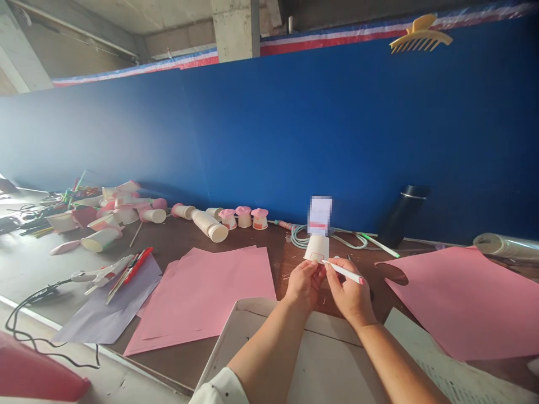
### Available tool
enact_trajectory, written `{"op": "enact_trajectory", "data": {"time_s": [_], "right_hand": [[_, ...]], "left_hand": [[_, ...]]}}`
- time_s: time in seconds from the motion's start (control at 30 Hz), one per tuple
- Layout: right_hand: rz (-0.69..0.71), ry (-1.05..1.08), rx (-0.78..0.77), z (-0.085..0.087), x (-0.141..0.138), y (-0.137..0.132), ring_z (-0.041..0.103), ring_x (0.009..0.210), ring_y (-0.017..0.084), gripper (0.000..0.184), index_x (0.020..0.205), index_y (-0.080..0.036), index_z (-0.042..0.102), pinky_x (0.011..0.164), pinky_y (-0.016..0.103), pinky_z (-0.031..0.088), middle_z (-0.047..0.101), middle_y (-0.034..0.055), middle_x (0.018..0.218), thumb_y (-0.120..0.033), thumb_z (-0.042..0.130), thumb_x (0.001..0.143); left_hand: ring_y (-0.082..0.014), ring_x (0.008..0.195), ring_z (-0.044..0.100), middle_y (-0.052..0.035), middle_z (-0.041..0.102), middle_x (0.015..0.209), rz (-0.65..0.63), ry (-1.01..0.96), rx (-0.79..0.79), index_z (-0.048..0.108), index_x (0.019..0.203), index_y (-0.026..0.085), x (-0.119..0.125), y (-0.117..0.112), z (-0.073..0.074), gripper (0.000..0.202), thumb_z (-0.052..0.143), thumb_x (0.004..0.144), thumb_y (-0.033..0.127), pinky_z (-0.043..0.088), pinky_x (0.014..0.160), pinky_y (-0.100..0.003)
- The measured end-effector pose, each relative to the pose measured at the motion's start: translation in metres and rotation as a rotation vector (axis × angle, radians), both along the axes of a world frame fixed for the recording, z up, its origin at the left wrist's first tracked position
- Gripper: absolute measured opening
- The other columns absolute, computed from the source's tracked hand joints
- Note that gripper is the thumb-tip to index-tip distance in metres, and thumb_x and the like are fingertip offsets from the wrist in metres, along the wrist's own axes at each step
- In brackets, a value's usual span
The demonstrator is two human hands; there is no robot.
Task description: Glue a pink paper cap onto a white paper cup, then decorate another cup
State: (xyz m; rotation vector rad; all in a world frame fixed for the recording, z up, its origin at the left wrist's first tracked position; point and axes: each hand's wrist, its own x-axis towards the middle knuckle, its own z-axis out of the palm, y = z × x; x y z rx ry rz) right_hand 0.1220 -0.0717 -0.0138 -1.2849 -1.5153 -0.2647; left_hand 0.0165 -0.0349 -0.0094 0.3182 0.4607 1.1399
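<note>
Nearest, a white flat-sided box or tray (328,365) is lying beneath the forearms, while just beyond it the left hand (302,285) is gripping a white paper cup (318,246) over the brown table (166,241) and the right hand (351,297) is pinching a slim white pen with a pink end (343,271), its tip at or very near a reddish outline on the cup. Pink paper sheets (214,292) are lying to the left; farther back, three small white cups with pink tops (243,216) are standing before a tall blue panel (295,140).
</note>
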Motion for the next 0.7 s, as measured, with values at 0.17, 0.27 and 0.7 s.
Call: {"op": "enact_trajectory", "data": {"time_s": [0.17,0.27,0.7], "right_hand": [[-0.01,-0.006,0.012,0.0008,0.001,-0.0002,0.072,0.072,0.019,0.025,0.096,-0.019,0.067,0.065,0.029,0.057,0.075,0.0087,0.086,-0.041,0.055,0.1],[0.008,-0.01,0.02,0.0014,0.001,-0.0002,0.071,0.071,0.019,0.025,0.097,-0.018,0.066,0.066,0.029,0.058,0.075,0.0083,0.086,-0.04,0.055,0.099],[0.025,0.006,0.009,0.0044,-0.001,-0.0024,0.07,0.067,0.018,0.023,0.091,-0.019,0.065,0.062,0.027,0.056,0.074,0.0065,0.081,-0.04,0.056,0.099]], "left_hand": [[-0.0104,0.071,0.066,-0.0084,0.069,0.079,-0.002,0.003,0.002,0.07,0.078,0.008,-0.0007,-0.0018,0.0019,0.009,0.066,0.085,0.004,0.055,0.078,-0.02],[-0.0102,0.07,0.064,-0.0078,0.068,0.078,0.001,0.003,0.007,0.069,0.078,0.008,-0.0011,-0.0023,0.0015,0.006,0.068,0.084,0.006,0.055,0.078,-0.02],[-0.0092,0.069,0.062,-0.0065,0.066,0.076,0.001,0.011,0.022,0.067,0.075,0.009,-0.0005,0.0008,-0.004,0.008,0.07,0.082,0.006,0.053,0.077,-0.02]]}}
